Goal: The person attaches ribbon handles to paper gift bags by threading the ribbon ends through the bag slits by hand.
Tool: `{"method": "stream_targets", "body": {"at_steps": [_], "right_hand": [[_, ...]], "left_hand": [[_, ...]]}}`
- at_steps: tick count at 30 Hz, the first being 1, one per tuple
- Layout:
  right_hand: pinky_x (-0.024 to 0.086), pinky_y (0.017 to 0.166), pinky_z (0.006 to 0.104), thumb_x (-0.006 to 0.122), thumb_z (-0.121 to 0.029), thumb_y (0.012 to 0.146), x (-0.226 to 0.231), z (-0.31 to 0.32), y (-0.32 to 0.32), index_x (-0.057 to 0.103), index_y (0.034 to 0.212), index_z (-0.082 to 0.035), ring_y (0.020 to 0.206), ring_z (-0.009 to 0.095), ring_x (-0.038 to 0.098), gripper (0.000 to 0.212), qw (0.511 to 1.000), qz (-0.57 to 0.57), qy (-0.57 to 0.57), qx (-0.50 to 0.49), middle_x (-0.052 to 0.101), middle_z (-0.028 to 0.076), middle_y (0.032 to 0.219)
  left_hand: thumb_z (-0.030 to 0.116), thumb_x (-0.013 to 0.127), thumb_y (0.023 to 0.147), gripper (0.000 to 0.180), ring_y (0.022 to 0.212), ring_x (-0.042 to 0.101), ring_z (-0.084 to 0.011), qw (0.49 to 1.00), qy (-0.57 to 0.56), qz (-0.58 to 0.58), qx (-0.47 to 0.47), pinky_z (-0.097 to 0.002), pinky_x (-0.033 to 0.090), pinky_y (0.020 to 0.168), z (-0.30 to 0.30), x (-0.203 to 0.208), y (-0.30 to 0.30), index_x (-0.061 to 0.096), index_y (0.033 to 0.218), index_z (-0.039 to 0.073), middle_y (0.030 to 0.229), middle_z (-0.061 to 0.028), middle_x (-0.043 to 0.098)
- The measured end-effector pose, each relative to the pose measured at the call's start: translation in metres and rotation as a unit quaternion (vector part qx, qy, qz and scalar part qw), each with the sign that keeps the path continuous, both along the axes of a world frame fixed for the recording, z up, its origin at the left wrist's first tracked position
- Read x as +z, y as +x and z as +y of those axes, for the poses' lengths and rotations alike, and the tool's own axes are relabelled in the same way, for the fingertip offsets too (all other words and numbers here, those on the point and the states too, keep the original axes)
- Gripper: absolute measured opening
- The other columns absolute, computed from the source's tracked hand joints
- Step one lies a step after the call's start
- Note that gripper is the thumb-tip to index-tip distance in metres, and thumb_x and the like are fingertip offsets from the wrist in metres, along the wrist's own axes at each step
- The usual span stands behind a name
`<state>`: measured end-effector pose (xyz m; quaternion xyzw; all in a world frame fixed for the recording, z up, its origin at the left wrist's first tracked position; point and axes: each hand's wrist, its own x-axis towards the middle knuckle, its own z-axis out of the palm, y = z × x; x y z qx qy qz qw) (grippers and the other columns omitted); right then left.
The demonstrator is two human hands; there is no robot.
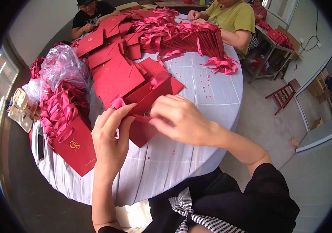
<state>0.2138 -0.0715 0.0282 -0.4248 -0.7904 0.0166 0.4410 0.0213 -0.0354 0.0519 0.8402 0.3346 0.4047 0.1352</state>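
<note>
A red paper gift bag stands in front of me at the near middle of the table. My left hand is closed, with thumb and fingers pinching a red ribbon at the bag's upper edge. On the bag's right side my right hand is closed too, its fingertips on the same ribbon. The right fingers are slightly blurred and partly hide the bag's front. Just beyond lie flat red bags with slits, stacked loosely.
Bags with ribbon handles lean in a row at left, beside clear plastic wrap. A long row of ribboned bags lies across the far side. Red dots are scattered on the white tablecloth. Two people work opposite.
</note>
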Motion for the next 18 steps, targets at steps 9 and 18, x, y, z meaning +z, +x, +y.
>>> {"method": "stream_targets", "body": {"at_steps": [9, 18], "right_hand": [[0.044, 0.064, 0.0249, 0.058, -0.005, 0.086, 0.015, -0.028, 0.077, 0.055, 0.098, 0.000, 0.070, 0.009, 0.055, 0.013, 0.951, 0.124, -0.281, 0.037, 0.058, 0.003, 0.077], [0.045, 0.065, 0.0235, 0.064, -0.001, 0.080, 0.029, -0.052, 0.114, 0.061, 0.088, 0.002, 0.072, 0.008, 0.055, 0.009, 0.966, 0.072, -0.237, -0.079, 0.057, 0.003, 0.081]], "left_hand": [[0.005, 0.055, 0.087, 0.010, 0.068, 0.049, -0.0258, 0.999, -0.032, -0.003, -0.014, -0.0341, 0.040, 0.063, 0.002, 0.007, 0.007, 0.062, 0.092, 0.000, 0.074, -0.0111, 0.050], [0.013, 0.070, 0.076, 0.015, 0.069, 0.046, -0.0219, 0.963, 0.214, 0.154, 0.052, -0.0314, 0.031, 0.058, -0.002, 0.033, 0.022, 0.062, 0.069, 0.003, 0.079, -0.0064, 0.051]]}}
